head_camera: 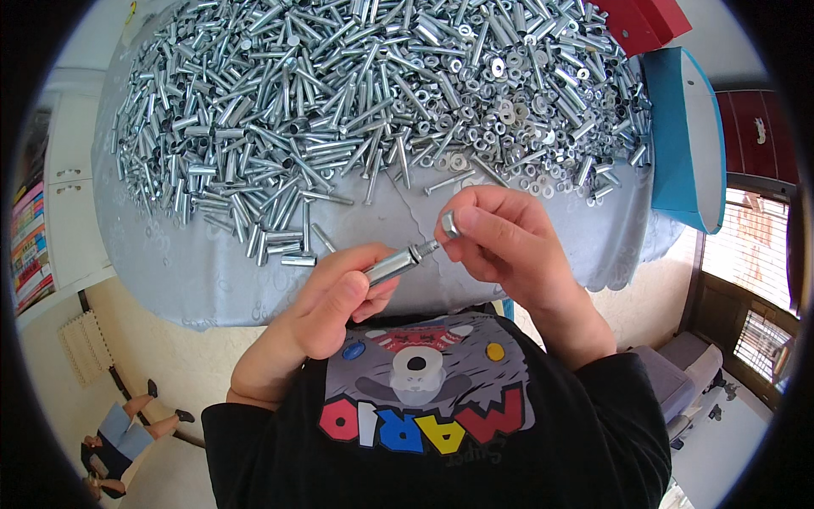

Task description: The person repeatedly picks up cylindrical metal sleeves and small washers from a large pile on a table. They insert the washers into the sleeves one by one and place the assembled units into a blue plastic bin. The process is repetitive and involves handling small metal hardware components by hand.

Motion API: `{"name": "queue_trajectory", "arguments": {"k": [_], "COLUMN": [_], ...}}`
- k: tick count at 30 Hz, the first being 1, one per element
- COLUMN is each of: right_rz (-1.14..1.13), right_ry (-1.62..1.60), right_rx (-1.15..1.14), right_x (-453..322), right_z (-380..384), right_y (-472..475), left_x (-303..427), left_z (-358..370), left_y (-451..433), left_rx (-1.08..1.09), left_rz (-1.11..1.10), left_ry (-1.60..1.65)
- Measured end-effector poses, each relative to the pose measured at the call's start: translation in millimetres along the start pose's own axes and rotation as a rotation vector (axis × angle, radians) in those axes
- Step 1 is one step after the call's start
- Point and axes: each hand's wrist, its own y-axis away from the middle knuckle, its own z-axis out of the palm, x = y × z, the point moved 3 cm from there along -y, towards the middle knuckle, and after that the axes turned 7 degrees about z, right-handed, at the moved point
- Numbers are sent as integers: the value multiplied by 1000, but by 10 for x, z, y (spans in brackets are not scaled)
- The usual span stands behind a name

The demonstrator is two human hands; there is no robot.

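My left hand [346, 296] grips a shiny metal sleeve [391, 267], tilted up to the right. From the sleeve's far end sticks a threaded bolt tip [428, 248] with a washer [414, 252] at its base. Between thumb and forefinger, my right hand [509, 242] pinches a hex nut [450, 224], just apart from the bolt tip. Beyond my hands spreads a big heap of metal sleeves [235, 114], long bolts [375, 114], nuts and flat washers [509, 113]. Several loose sleeves [299, 260] lie near my left hand.
A grey patterned cloth [191, 273] covers the table. At its right side stand a blue file box [683, 140] and a red box [648, 25]. Another person [117, 439] is at the lower left, near the floor. A grey sofa [668, 382] stands at right.
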Motion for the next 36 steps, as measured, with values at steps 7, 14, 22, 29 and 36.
{"name": "queue_trajectory", "arguments": {"k": [7, 14, 22, 29, 36], "right_rz": [5, -41, -202, -576, -774], "right_ry": [173, 122, 135, 680, 857], "right_rx": [59, 2, 100, 200, 196], "right_x": [9, -42, -43, -23, -25], "right_z": [-3, 49, 55, 69, 132], "right_y": [10, 56, 100, 144, 176], "left_x": [-7, -56, -59, -45, -56], "left_z": [-9, -26, -5, 19, 11], "left_y": [-11, -21, -20, -18, -7], "left_rx": [-20, -102, -83, -104, -103], "left_rz": [0, 67, 39, 35, 22], "left_ry": [7, 95, 108, 145, 144]}}
